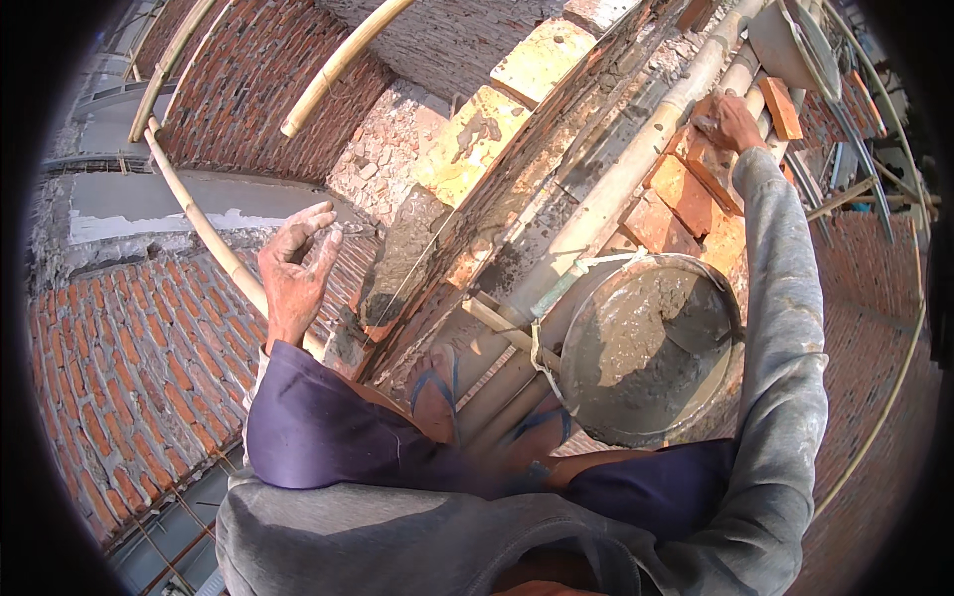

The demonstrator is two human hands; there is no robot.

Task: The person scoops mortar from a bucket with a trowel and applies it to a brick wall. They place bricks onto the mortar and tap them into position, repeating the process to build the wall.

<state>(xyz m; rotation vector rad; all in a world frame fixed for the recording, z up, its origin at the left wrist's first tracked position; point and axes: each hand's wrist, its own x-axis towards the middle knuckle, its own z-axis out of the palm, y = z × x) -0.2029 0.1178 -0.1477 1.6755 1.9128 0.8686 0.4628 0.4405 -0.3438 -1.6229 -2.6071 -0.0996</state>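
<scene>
My left hand (299, 266) is raised over the wall's left side, thumb and fingers curved and apart, holding nothing. My right arm reaches far to the right, and my right hand (733, 123) grips a brick (705, 111) at the top of a pile of orange bricks (682, 199); the hand partly hides it. Close to my knees stands a round bucket (737, 333) of wet grey mortar (636, 338). Fresh mortar (405, 243) lies along the wall top, before sunlit bricks (472, 139). A thin string (422, 260) runs along the wall's edge.
Bamboo poles (626, 179) form the platform under the bricks and my sandalled feet (434, 392). A pale bucket (795, 50) tilts at the far right. More bamboo poles (194, 219) cross on the left, where brick walls (129, 368) drop away.
</scene>
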